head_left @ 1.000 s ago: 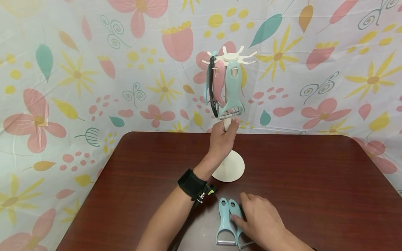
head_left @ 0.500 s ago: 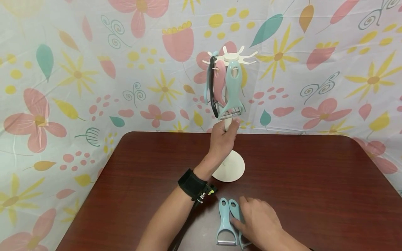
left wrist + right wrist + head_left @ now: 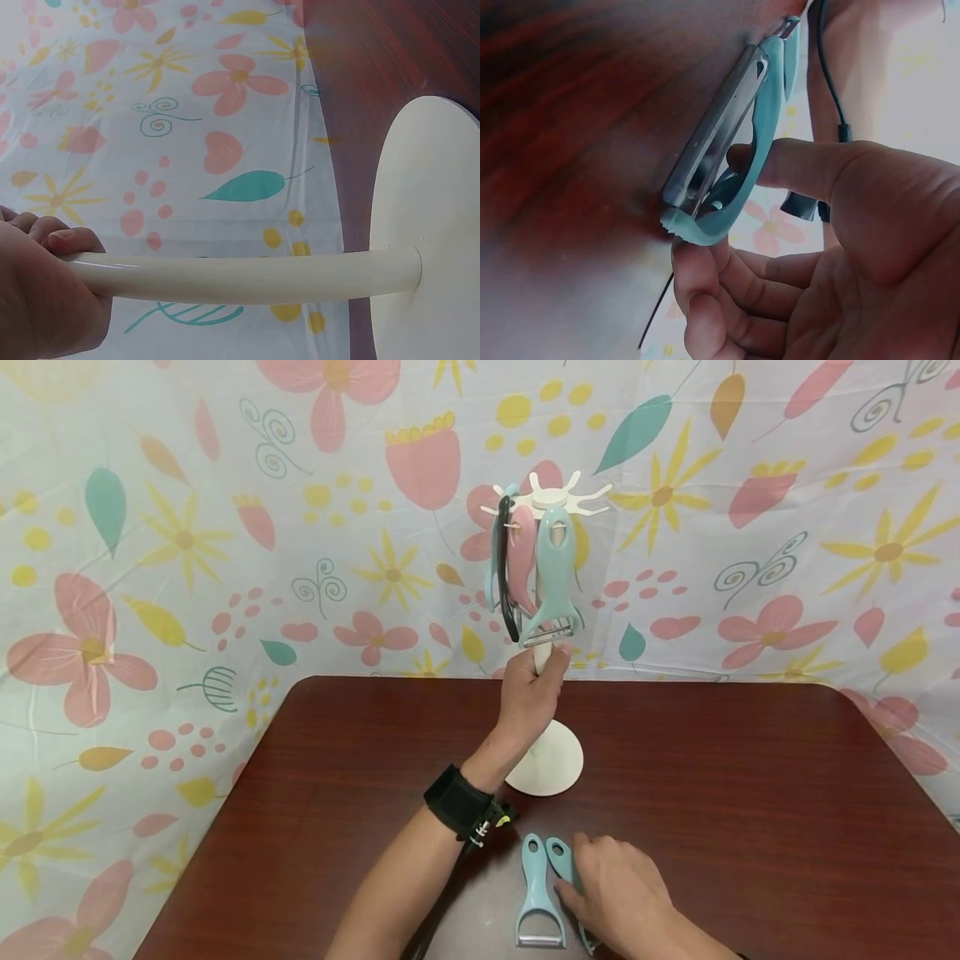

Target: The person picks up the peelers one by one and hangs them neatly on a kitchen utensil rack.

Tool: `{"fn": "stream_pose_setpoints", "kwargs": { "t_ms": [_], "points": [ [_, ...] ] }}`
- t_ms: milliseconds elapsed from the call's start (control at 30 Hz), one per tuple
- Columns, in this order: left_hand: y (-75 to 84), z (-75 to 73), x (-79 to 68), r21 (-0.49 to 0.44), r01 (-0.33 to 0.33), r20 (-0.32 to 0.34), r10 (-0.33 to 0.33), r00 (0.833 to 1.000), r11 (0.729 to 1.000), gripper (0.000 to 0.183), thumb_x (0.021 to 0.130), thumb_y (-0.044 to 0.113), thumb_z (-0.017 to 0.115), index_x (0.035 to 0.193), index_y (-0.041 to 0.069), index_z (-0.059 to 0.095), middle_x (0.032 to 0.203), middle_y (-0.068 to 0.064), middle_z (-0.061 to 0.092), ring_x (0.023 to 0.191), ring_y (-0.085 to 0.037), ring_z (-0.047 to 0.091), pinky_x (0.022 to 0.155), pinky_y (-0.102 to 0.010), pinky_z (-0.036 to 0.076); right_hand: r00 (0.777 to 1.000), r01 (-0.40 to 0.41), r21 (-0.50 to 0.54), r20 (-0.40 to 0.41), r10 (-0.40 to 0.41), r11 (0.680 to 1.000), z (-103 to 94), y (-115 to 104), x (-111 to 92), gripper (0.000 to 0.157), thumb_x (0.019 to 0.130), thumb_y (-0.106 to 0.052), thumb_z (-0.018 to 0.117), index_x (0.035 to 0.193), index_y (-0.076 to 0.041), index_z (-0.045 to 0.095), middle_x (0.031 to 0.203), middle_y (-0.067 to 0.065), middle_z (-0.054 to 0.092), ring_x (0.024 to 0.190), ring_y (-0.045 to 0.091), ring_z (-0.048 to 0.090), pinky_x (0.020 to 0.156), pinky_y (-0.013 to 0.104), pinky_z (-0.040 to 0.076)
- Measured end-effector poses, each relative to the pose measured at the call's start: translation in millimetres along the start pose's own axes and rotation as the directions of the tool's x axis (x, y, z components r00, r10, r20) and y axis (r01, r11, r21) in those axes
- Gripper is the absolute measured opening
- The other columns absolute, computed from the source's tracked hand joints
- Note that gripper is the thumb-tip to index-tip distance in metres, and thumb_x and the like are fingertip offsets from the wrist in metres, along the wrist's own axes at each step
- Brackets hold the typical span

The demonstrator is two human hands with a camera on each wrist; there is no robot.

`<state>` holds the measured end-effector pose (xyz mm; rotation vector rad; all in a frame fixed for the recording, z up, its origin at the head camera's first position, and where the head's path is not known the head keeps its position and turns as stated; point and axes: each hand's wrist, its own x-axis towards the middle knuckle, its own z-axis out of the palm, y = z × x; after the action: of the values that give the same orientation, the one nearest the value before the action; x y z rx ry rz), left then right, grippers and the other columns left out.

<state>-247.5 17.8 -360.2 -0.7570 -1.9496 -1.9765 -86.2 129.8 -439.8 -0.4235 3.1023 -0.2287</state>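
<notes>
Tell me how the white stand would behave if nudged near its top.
The white stand might tip: its hanging tools sit high and mostly to one side. The left hand gripping its pole should probably steady it. The front blue peeler would likely swing, hung only by its top end.

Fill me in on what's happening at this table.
A person's left hand grips the post of a white stand. Hanging from its hooks are, among others, a black tool, a pink tool and a light-blue peeler. The right hand holds a second blue peeler between thumb and fingers; whether it is clear of the table is hard to tell. A third blue peeler lies beside it.
</notes>
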Motion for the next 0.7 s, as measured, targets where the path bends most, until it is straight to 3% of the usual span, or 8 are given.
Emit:
{"fn": "stream_pose_setpoints", "kwargs": {
  "t_ms": [233, 700],
  "points": [
    [-24.6, 0.6, 3.4, 0.013, 0.013, -0.002, -0.013, 1.000, 1.000, 0.055, 0.104, 0.038, 0.047, 0.059, 0.007, 0.034, 0.050, -0.008, 0.027, 0.040, -0.022, 0.024, 0.038, -0.028, 0.018, 0.999, 0.010, -0.033, -0.031, -0.011, 0.999, 1.0, 1.6, 1.2, 0.039, 0.073, -0.040, 0.077, 0.075, -0.009, 0.053, 0.056, 0.000, 0.048, 0.051, 0.014, 0.051, 0.043, 0.037, 0.042],
    [-24.8, -0.1, 3.7, 0.011, 0.018, -0.002, -0.018, 1.000, 1.000, 0.059, 0.102, 0.045, 0.046, 0.059, 0.007, 0.034, 0.051, -0.009, 0.027, 0.040, -0.023, 0.023, 0.038, -0.029, 0.017, 0.993, 0.021, -0.046, -0.119, -0.026, 0.999, -7.5, 3.2, 0.0, 0.039, 0.073, -0.041, 0.076, 0.075, -0.013, 0.049, 0.061, -0.004, 0.049, 0.055, 0.016, 0.052, 0.046, 0.037, 0.041]
  ]
}}
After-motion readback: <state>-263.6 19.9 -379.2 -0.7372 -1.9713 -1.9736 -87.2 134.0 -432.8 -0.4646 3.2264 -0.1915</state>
